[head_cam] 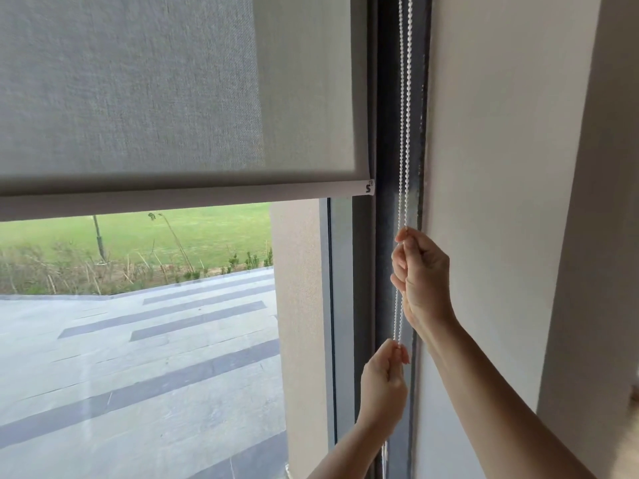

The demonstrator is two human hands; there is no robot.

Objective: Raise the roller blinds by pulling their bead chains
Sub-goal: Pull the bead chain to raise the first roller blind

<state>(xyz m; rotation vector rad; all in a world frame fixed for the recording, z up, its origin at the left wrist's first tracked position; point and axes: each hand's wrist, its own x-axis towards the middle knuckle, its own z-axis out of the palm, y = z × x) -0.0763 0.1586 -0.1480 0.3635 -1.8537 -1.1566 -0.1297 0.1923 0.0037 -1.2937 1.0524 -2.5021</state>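
A grey roller blind point(155, 98) covers the upper part of the window, its bottom bar point(207, 197) roughly at mid-height. A white bead chain point(404, 115) hangs in two strands along the dark window frame to the right of the blind. My right hand point(420, 274) is closed on the chain at about the level just below the bar. My left hand point(383, 385) grips the chain lower down, fingers pinched at the top. Below the left hand a short stretch of chain shows beside the wrist.
The dark window frame point(387, 167) stands between the blind and a pale wall point(501, 167) on the right. Through the glass I see a paved terrace point(138, 357), a lawn and a beige outdoor column point(299, 305).
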